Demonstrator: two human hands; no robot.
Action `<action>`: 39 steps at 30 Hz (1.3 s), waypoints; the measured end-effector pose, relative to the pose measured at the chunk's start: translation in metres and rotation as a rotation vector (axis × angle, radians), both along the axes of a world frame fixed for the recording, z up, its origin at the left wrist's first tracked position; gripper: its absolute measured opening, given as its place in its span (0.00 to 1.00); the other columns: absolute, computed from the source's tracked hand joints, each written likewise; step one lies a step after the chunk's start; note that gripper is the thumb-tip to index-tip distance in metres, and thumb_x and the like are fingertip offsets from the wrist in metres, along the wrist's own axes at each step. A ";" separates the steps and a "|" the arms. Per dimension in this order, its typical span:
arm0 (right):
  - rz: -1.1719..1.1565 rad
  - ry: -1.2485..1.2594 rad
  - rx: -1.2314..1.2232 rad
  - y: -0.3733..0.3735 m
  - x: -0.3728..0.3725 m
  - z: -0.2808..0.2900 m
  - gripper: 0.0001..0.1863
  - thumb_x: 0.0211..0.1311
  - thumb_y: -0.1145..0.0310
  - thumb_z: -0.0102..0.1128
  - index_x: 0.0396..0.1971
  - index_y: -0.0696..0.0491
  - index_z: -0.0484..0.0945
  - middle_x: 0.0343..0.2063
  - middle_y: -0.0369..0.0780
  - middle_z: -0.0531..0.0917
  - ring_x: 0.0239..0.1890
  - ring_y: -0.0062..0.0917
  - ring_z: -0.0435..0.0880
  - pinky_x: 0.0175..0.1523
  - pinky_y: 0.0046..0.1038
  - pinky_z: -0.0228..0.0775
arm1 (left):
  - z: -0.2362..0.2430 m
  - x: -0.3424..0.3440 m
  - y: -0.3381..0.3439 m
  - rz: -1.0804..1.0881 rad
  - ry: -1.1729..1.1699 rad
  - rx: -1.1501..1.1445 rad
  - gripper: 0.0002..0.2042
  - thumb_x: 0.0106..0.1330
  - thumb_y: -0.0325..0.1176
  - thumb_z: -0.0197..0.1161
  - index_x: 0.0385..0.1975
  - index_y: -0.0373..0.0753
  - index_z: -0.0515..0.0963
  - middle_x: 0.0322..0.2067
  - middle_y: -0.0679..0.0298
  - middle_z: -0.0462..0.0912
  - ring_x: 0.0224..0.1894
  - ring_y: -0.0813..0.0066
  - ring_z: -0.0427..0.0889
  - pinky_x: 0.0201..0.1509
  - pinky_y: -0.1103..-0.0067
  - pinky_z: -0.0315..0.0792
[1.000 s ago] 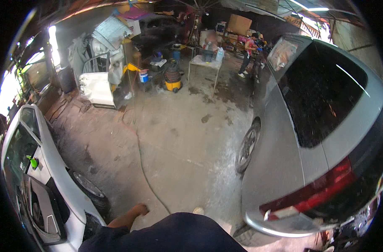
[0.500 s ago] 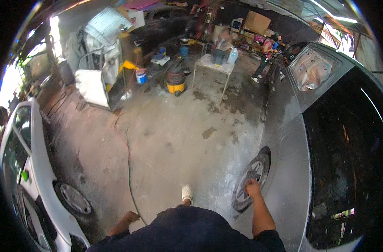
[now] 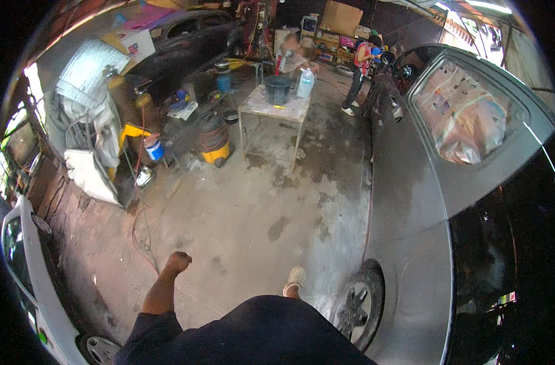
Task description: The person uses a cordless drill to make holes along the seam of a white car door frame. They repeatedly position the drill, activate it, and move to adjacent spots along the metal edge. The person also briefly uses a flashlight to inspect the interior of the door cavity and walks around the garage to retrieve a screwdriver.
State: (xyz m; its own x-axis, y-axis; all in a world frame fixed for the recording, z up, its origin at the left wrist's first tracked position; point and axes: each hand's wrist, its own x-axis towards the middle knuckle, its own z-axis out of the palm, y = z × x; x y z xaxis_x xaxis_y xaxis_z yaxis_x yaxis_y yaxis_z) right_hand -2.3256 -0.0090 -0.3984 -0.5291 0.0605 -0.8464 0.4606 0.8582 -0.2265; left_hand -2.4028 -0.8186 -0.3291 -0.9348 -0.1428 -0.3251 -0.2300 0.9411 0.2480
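My left hand swings out ahead of me at the lower left, above the concrete floor. Its fingers are curled in, and nothing shows in them. A thin red and green hose lies on the floor just beyond it. My right hand is out of view. A grey vehicle with a dull, primer-like finish stands close along my right side, its wheel near my foot. One light-coloured clog shows on my foot, in front of my dark shirt.
Ahead stands a table with a dark bucket and a pale jug. Left of it is a yellow and black shop vacuum. A white car is at the left. One person stands by the grey vehicle; another is behind the table.
The table, vacuum and people appear nearer as I walk forward. My left hand has swung forward and up into fuller view. My right hand, earlier near the wheel, has left the view.
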 end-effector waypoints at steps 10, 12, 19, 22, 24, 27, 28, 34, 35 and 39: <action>0.930 0.241 0.086 0.038 -0.427 -0.072 0.17 0.69 0.57 0.58 0.46 0.49 0.90 0.53 0.45 0.90 0.54 0.43 0.89 0.58 0.47 0.80 | -0.067 -0.169 0.130 -0.480 -0.557 -0.059 0.19 0.73 0.36 0.56 0.59 0.51 0.88 0.60 0.59 0.88 0.63 0.57 0.86 0.69 0.61 0.78; 0.547 0.306 0.165 0.012 -0.557 -0.042 0.20 0.71 0.54 0.56 0.47 0.50 0.89 0.54 0.49 0.89 0.57 0.48 0.87 0.63 0.48 0.78 | -0.069 -0.183 0.151 -0.462 -0.593 0.014 0.23 0.71 0.31 0.56 0.64 0.54 0.85 0.62 0.62 0.87 0.63 0.57 0.85 0.67 0.61 0.79; 0.088 0.845 -0.330 -0.093 -0.858 0.064 0.14 0.68 0.58 0.63 0.41 0.53 0.87 0.38 0.49 0.91 0.39 0.49 0.91 0.46 0.45 0.85 | -0.111 -0.316 0.098 -0.394 -0.787 0.026 0.26 0.72 0.30 0.58 0.70 0.55 0.78 0.62 0.63 0.87 0.55 0.63 0.91 0.59 0.63 0.85; 0.400 0.985 0.036 -0.136 -0.906 0.022 0.09 0.66 0.67 0.66 0.41 0.54 0.86 0.30 0.41 0.91 0.32 0.32 0.91 0.38 0.39 0.82 | -0.112 -0.388 0.035 0.109 -0.682 0.153 0.20 0.71 0.34 0.60 0.62 0.51 0.83 0.56 0.61 0.89 0.48 0.64 0.93 0.52 0.64 0.87; 0.509 0.551 -0.099 -0.164 -0.916 -0.007 0.14 0.68 0.61 0.66 0.48 0.50 0.87 0.37 0.42 0.91 0.36 0.35 0.92 0.42 0.42 0.85 | -0.107 -0.468 -0.001 1.004 -0.807 0.372 0.15 0.67 0.40 0.64 0.49 0.48 0.90 0.46 0.58 0.93 0.49 0.62 0.91 0.54 0.64 0.84; 0.756 0.375 -0.136 -0.201 -0.943 -0.015 0.20 0.71 0.53 0.66 0.57 0.47 0.86 0.49 0.43 0.90 0.42 0.38 0.92 0.50 0.43 0.85 | -0.067 -0.553 -0.044 -0.075 -0.075 -0.019 0.15 0.70 0.33 0.63 0.55 0.45 0.87 0.45 0.57 0.93 0.47 0.61 0.92 0.50 0.66 0.86; 0.825 0.484 -0.009 -0.211 -0.960 -0.010 0.20 0.71 0.53 0.66 0.56 0.47 0.86 0.50 0.43 0.90 0.43 0.38 0.91 0.52 0.43 0.85 | -0.051 -0.580 -0.050 0.159 0.000 0.134 0.14 0.67 0.32 0.64 0.50 0.45 0.89 0.44 0.55 0.92 0.45 0.58 0.92 0.48 0.65 0.86; 0.827 0.626 0.012 -0.273 -1.171 0.011 0.23 0.66 0.53 0.66 0.55 0.51 0.86 0.57 0.52 0.86 0.59 0.48 0.86 0.61 0.48 0.80 | 0.019 -0.661 -0.042 0.945 0.257 0.508 0.11 0.67 0.35 0.66 0.35 0.33 0.88 0.36 0.55 0.91 0.39 0.64 0.88 0.46 0.69 0.79; 0.881 0.624 0.051 -0.284 -1.209 0.011 0.24 0.66 0.56 0.65 0.57 0.52 0.84 0.58 0.55 0.85 0.59 0.51 0.85 0.62 0.49 0.79 | 0.022 -0.659 -0.032 0.970 0.316 0.526 0.11 0.67 0.35 0.66 0.35 0.32 0.88 0.35 0.55 0.91 0.38 0.64 0.87 0.46 0.69 0.79; 0.606 0.788 -0.095 -0.367 -1.327 0.024 0.31 0.67 0.63 0.60 0.70 0.53 0.72 0.59 0.58 0.81 0.60 0.55 0.83 0.64 0.51 0.79 | 0.026 -0.613 0.043 1.355 0.086 0.328 0.14 0.75 0.41 0.57 0.32 0.40 0.84 0.24 0.69 0.78 0.24 0.75 0.71 0.29 0.70 0.69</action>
